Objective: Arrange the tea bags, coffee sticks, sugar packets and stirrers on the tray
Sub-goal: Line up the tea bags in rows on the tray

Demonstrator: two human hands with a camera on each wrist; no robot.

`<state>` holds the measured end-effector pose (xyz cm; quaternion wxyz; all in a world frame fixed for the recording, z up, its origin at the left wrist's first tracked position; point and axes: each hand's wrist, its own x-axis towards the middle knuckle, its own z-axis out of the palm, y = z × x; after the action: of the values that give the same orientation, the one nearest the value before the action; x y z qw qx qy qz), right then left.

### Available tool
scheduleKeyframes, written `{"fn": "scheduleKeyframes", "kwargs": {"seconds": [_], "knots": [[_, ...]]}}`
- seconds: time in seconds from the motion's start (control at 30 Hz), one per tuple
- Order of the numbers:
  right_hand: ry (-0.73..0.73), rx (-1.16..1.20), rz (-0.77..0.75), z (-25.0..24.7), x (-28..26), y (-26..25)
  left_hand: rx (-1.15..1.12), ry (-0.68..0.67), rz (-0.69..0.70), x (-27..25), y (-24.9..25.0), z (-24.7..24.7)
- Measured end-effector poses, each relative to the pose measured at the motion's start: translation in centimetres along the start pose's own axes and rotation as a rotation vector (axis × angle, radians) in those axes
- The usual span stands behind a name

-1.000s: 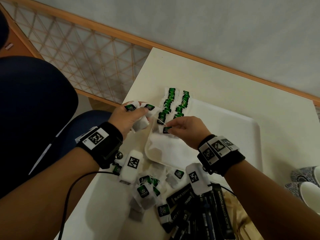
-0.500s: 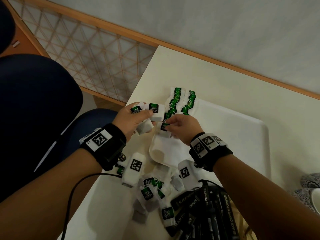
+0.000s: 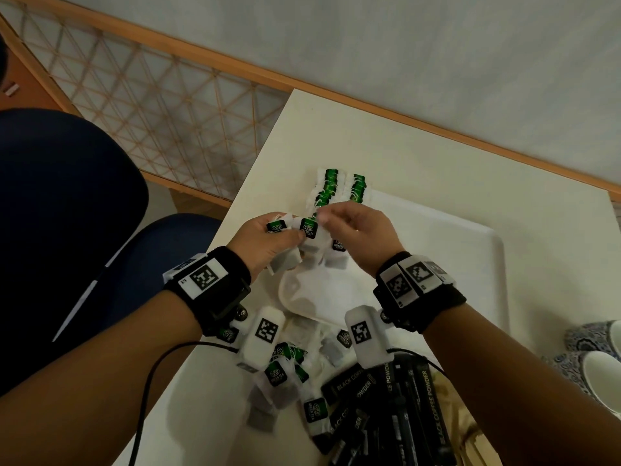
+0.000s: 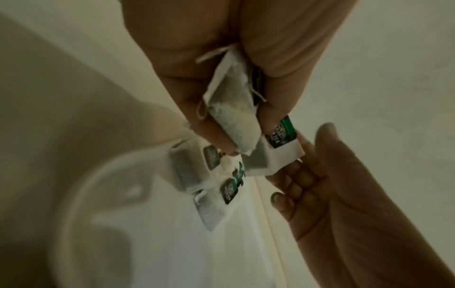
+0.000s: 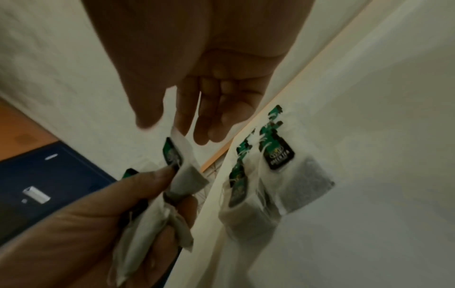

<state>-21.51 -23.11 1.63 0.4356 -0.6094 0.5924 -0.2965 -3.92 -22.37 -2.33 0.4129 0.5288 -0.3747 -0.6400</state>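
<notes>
My left hand (image 3: 268, 242) grips a small bunch of green-tagged tea bags (image 4: 234, 109) over the near left corner of the white tray (image 3: 453, 264). One tea bag (image 3: 308, 228) sticks out of the bunch toward my right hand (image 3: 354, 232). The right thumb and forefinger sit on either side of that bag's top corner (image 5: 178, 136), with a gap still showing. Two rows of tea bags (image 3: 339, 188) lie overlapped along the tray's far left edge, and the nearest ones (image 5: 278, 157) lie just under my hands.
Loose tea bags (image 3: 285, 375) lie heaped on the table below my wrists. Black coffee sticks (image 3: 403, 408) are piled at the near edge, with wooden stirrers (image 3: 467, 428) beside them. Patterned cups (image 3: 598, 358) stand at the right. The table's left edge drops off beside my left hand.
My right hand let go of a tea bag at the near end of the row on the tray, then moved left and up to the bunch in my left hand.
</notes>
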Motion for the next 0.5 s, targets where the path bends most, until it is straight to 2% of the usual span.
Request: {"fn": "scheduleKeyframes", "kwargs": {"seconds": [0.07, 0.17, 0.3, 0.4, 0.5], "knots": [[-0.051, -0.083, -0.054, -0.2, -0.4, -0.1, 0.006, -0.035, -0.004, -0.2, -0.1, 0.3], [-0.038, -0.142, -0.066, -0.8, -0.8, 0.7, -0.004, -0.032, -0.013, -0.3, -0.2, 0.5], [-0.107, -0.207, 0.002, -1.6, -1.6, 1.9, -0.045, 0.042, -0.083, -0.2, -0.3, -0.1], [-0.183, -0.301, 0.063, -2.1, -1.7, 2.7, -0.095, 0.004, -0.178, -0.3, -0.3, -0.8], [-0.150, -0.334, 0.108, -2.6, -1.2, 3.7, -0.079, -0.042, -0.204, -0.2, -0.2, -1.2]]}}
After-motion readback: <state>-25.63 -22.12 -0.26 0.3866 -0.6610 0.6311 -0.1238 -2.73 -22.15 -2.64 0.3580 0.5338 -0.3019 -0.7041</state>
